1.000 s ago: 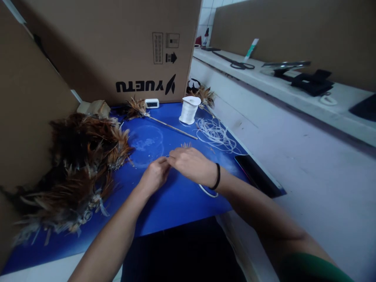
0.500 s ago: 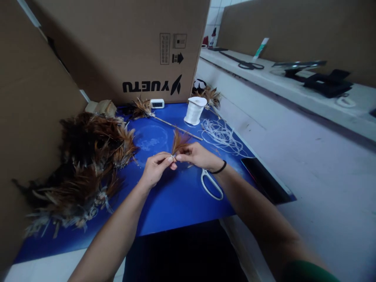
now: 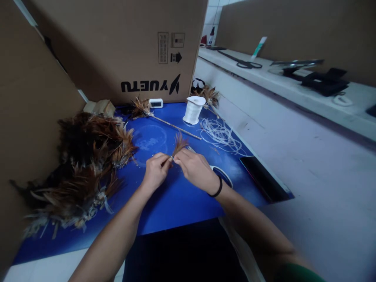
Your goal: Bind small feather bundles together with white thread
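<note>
Brown feather tuft [image 3: 179, 143] between left grip [image 3: 155, 172] and right grip [image 3: 196, 166]

Dim, bluish light — a soft shadow below the left hand [image 3: 155, 171] on the table [image 3: 182, 205]; the feather pile [image 3: 79, 184] to its left looks blurred.

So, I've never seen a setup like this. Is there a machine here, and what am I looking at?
No machine: these are a person's bare hands, seen from a camera worn on the head, looking forward and down. The left hand pinches the base of a small feather tuft. The right hand's fingertips meet it there; their exact grip is hidden. On the blue surface lie a feather pile at left, a feather-tipped stick, a white spool and tangled pale strands.
</note>
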Available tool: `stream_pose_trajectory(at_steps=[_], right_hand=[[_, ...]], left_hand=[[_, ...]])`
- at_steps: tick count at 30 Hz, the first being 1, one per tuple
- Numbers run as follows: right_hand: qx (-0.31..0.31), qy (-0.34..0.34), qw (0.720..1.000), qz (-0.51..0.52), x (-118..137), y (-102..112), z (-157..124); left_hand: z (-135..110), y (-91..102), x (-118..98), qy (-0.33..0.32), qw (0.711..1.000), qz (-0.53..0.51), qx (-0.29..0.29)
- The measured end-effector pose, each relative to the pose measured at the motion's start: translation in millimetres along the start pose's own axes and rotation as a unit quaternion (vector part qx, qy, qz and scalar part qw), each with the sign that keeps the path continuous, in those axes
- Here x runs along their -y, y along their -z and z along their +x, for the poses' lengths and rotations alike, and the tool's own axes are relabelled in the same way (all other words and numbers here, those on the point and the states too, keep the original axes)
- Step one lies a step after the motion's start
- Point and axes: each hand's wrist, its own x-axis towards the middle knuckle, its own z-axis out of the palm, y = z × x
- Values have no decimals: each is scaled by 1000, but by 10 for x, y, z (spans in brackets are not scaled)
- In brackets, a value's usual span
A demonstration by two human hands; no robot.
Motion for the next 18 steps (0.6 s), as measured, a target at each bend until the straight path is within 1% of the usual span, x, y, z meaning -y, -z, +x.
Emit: stream_pose_trajectory(at_steps=[2, 4, 6, 8, 11, 12, 13, 15, 16, 18], right_hand=[[24, 32, 996, -85, 26, 49, 33], [54, 76, 985, -146, 47, 123, 95], [88, 117, 974, -173, 49, 213, 182], [117, 141, 970, -159, 16, 301, 284], [172, 144, 973, -52, -122, 387, 440], [188, 138, 972, 5, -190, 394, 486], [213, 136, 965, 75, -266, 386, 523], [251, 126, 934, 221, -420, 333, 568], [250, 107, 918, 288, -488, 290, 571], [228, 89, 884, 398, -580, 184, 542]], left_hand=[[-21, -24, 20, -43, 998, 44, 15], [-41, -44, 40, -67, 994, 72, 37], [-52, -50, 49, -78, 992, 74, 63], [-51, -35, 39, -94, 990, 52, 94], [-28, 23, -3, -104, 984, -6, 144], [-18, 47, -19, -94, 983, -33, 155], [-8, 68, -35, -78, 981, -68, 165], [4, 97, -57, -30, 971, -158, 175], [5, 102, -63, -1, 962, -213, 171], [0, 89, -65, 69, 932, -326, 142]])
